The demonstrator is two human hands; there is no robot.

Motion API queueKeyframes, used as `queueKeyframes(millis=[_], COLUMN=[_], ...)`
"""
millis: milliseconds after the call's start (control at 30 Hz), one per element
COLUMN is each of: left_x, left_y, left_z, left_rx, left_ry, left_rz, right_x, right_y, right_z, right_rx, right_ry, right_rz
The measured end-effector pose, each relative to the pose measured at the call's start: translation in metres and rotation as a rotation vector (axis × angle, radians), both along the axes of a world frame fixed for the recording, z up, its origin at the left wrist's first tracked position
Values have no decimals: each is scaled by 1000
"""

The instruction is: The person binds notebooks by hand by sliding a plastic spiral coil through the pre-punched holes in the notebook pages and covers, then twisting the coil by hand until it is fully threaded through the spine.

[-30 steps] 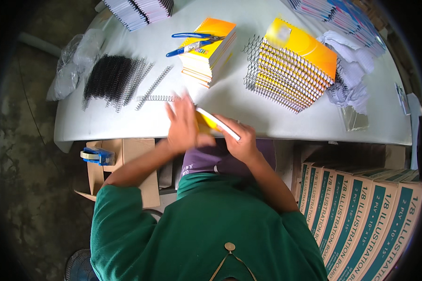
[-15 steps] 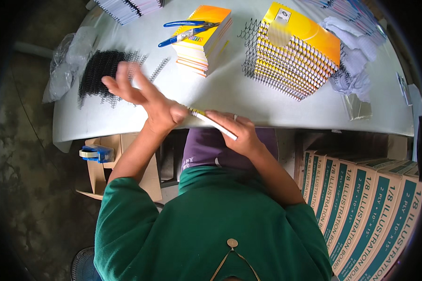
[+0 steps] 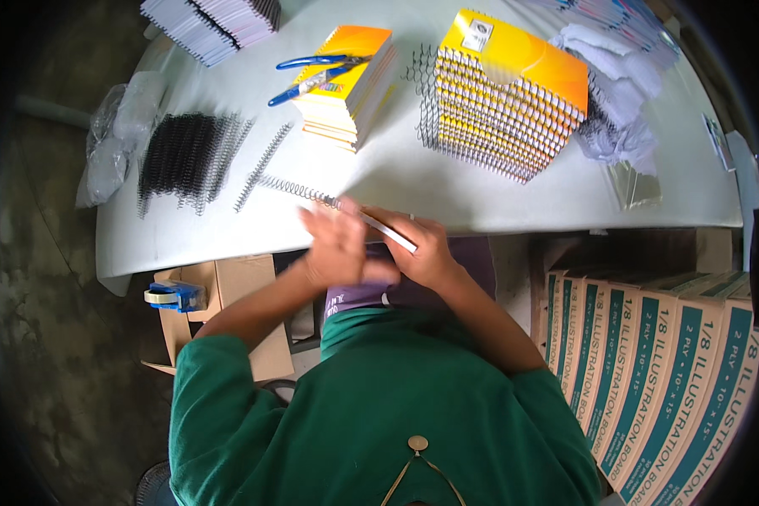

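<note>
My right hand (image 3: pixel 427 251) grips a thin notebook (image 3: pixel 394 234) near the table's front edge, its white page edge toward me. A dark spiral binding coil (image 3: pixel 288 186) stretches left from the notebook over the table. My left hand (image 3: pixel 339 246) is blurred by motion beside the coil's right end, fingers apart and thumb stretched toward the notebook. Whether it touches the coil I cannot tell. Another loose coil (image 3: pixel 263 167) lies beyond, next to a pile of black coils (image 3: pixel 181 160).
Blue-handled pliers (image 3: pixel 320 76) rest on a stack of yellow-orange notebooks (image 3: pixel 337 114). Right of it stands a larger stack with coils through its edges (image 3: pixel 506 114). Plastic bags (image 3: pixel 126 126) lie at the left. A tape dispenser (image 3: pixel 175 297) and cartons (image 3: pixel 649 363) are below the table.
My left hand has swung down and right toward the notebook. A coil now shows stretching left from the notebook. My right hand keeps its grip; the whole view has shifted slightly.
</note>
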State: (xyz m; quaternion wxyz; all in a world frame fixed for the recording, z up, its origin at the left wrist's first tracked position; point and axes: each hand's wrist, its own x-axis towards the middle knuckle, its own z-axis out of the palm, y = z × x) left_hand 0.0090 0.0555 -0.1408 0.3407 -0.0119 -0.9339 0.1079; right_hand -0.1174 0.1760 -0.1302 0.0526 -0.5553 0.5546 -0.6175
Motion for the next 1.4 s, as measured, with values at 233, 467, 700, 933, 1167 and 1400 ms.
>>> queueKeyframes(millis=[233, 467, 700, 933, 1167, 1400], left_x=[22, -33, -30, -23, -37, -55], left_y=[8, -9, -25, 16, 19, -1], left_z=[-35, 23, 4, 10, 37, 106], left_rx=[208, 244, 361, 156, 345, 544], left_ry=[-253, 203, 229, 25, -187, -447], left_rz=[-69, 124, 57, -209, -128, -231], right_x=[2, 3, -4, -11, -24, -15], right_y=[1, -3, -4, 2, -16, -18], right_z=[4, 4, 10, 6, -3, 1], right_rx=[67, 25, 160, 206, 91, 108], right_ry=[-50, 16, 11, -193, -290, -411], right_rz=[-11, 5, 63, 142, 127, 90])
